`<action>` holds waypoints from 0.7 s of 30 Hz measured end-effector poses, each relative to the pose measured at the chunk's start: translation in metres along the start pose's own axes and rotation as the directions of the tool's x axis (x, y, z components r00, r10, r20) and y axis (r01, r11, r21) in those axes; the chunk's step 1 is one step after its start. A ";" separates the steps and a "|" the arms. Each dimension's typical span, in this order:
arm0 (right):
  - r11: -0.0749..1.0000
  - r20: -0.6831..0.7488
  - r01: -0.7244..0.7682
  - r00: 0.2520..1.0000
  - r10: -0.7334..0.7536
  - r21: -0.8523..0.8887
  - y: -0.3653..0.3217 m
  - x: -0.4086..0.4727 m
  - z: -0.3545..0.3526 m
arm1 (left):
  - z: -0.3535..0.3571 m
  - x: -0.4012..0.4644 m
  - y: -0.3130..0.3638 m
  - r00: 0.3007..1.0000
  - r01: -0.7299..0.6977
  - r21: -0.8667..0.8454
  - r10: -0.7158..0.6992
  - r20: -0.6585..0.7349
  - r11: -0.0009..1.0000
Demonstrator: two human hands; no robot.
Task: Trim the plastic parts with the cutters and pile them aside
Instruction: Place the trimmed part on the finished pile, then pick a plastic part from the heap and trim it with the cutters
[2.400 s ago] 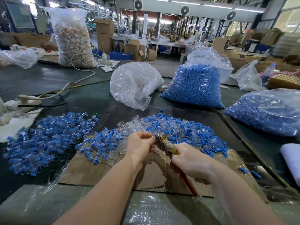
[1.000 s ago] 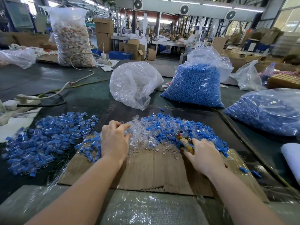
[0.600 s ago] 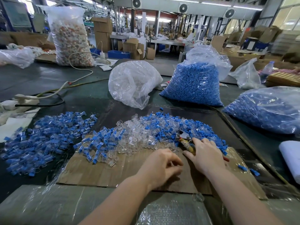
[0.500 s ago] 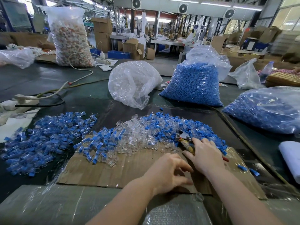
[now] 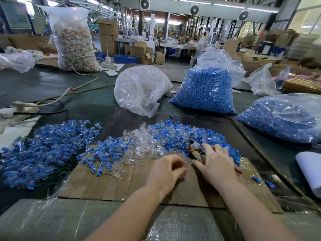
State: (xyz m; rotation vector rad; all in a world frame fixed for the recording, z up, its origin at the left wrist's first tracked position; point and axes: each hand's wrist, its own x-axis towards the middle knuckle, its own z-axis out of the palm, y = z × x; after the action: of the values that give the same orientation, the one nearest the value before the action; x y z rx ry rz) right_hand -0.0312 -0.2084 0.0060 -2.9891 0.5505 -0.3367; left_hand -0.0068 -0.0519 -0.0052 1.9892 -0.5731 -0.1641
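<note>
- A dark, glossy surface (image 5: pixel 90 103) is seen in a wide factory hall, with cardboard boxes (image 5: pixel 108 34) and round fans (image 5: pixel 194 9) at 12 o'clock.
- A flat sheet of corrugated cardboard (image 5: pixel 107 186) is laid on it, partly covered by crinkled clear film (image 5: pixel 52 221).
- The plastic parts (image 5: pixel 149 145), small clear tubes and blue caps, are heaped across the cardboard's far edge; a second pile (image 5: pixel 45 150) is spread at 9 o'clock.
- Bulging bags of blue pieces (image 5: pixel 205 91) are set at 1 and 3 o'clock, and a crumpled clear bag (image 5: pixel 140 89) at 12.
- The cutters (image 5: pixel 195 151) are covered by the right hand (image 5: pixel 215 166), its grip spread flat over the handles.
- The left hand (image 5: pixel 166 173) is curled at 6 o'clock; whether anything is pinched cannot be told.
</note>
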 end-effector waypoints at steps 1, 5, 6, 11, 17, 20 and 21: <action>0.999 -0.036 0.036 0.999 -0.036 0.020 -0.002 0.000 0.000 | -0.005 0.003 -0.003 0.997 0.042 -0.009 -0.042 -0.062 0.999; 0.984 -0.116 0.177 0.978 -0.172 0.036 -0.015 0.002 0.004 | -0.018 0.008 -0.015 0.972 0.094 0.014 -0.088 -0.218 0.996; 0.981 -0.127 0.193 0.974 -0.187 0.035 -0.019 0.003 0.005 | -0.018 0.008 -0.018 0.969 0.094 0.018 -0.087 -0.230 0.995; 0.983 -0.130 0.182 0.974 -0.185 -0.034 -0.031 0.009 0.011 | -0.016 0.007 -0.025 0.961 0.069 0.075 -0.046 -0.274 0.995; 0.982 -0.082 0.163 0.982 -0.171 -0.098 -0.036 0.015 0.007 | -0.017 0.007 -0.028 0.954 0.051 0.122 -0.012 -0.299 0.991; 0.977 -0.068 0.188 0.978 -0.196 -0.105 -0.037 0.018 0.005 | -0.017 0.007 -0.028 0.959 0.033 0.175 0.018 -0.283 0.984; 0.975 -0.068 0.195 0.977 -0.202 -0.104 -0.037 0.018 0.005 | -0.017 0.007 -0.028 0.962 0.025 0.193 0.029 -0.272 0.981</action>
State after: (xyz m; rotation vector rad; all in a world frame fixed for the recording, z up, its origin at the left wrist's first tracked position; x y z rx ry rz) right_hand -0.0010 -0.1806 0.0096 -3.1437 0.2802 -0.4553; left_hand 0.0146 -0.0307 -0.0203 2.1544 -0.4235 0.1746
